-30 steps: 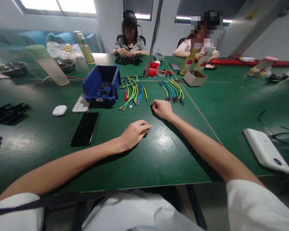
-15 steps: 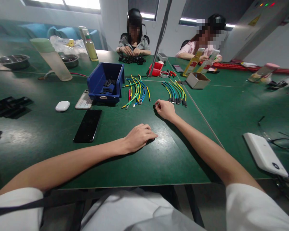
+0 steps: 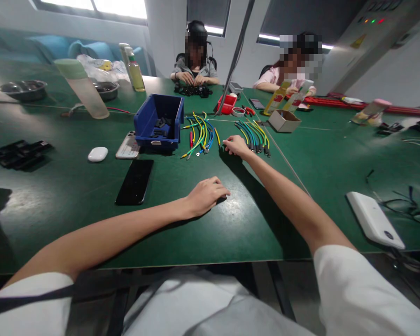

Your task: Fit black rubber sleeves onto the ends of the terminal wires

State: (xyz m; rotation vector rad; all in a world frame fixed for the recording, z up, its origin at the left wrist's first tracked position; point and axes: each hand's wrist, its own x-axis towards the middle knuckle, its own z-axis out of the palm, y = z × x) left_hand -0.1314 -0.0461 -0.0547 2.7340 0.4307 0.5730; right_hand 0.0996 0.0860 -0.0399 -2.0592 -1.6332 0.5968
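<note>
My right hand (image 3: pixel 235 145) is over the table between two groups of cables, its fingertips a little apart and close beside a short yellow cable (image 3: pixel 217 136). I see nothing held in it. Left of it lies a loose pile of yellow, green and blue cables (image 3: pixel 203 133) with metal ring ends. To its right, a neater row of cables (image 3: pixel 254 133) has black sleeves at the near ends, partly behind my hand. My left hand (image 3: pixel 207 196) rests on the green tabletop nearer to me, fingers loosely stretched, holding nothing visible.
A blue bin (image 3: pixel 157 142) with small black parts stands left of the pile. Nearby lie a black phone (image 3: pixel 135 182), another phone and a white earbud case (image 3: pixel 97 154). A small carton (image 3: pixel 284 122) and bottles stand behind right. Two people sit across the table.
My right hand has moved forward and left, closer to the short yellow cable, and its fingers have spread slightly. My left hand stays resting on the table. The view has shifted a little.
</note>
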